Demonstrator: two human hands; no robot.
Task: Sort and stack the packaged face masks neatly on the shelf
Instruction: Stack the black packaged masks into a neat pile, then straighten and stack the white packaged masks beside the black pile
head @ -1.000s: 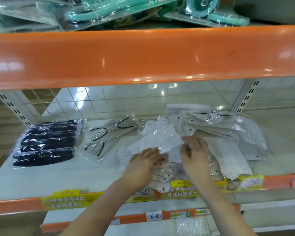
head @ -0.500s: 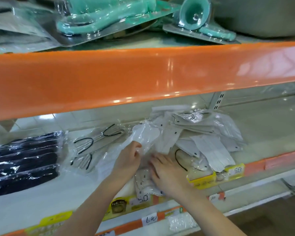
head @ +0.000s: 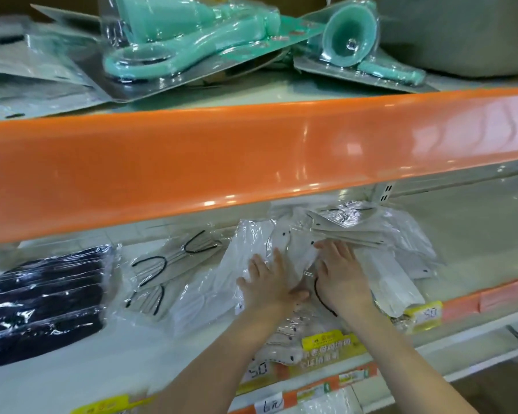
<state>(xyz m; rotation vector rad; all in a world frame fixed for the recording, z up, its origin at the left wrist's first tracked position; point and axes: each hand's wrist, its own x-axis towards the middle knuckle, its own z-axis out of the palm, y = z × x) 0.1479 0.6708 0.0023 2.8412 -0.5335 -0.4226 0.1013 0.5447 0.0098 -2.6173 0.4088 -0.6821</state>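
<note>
A loose heap of white face masks in clear packets (head: 356,234) lies on the white shelf (head: 72,369), right of its middle. My left hand (head: 268,282) rests flat, fingers spread, on a white mask packet (head: 218,291) at the heap's left side. Beside it, my right hand (head: 339,274) lies with straight fingers on the heap's middle, over a mask with a black ear loop. The two thumbs nearly touch. Further left are a clear packet of pale masks with black loops (head: 168,270) and a wrapped pack of black masks (head: 42,303).
An orange shelf lip (head: 251,156) hangs close above the hands, limiting headroom. Teal blister-packed items (head: 198,34) lie on the upper shelf. Yellow and orange price tags (head: 326,351) line the front edge. A lower shelf (head: 317,404) holds another clear packet.
Both hands have moved deeper onto the heap and flattened out. The left let go of the packet that it lifted. The camera has dropped and tilted, showing more of the upper shelf.
</note>
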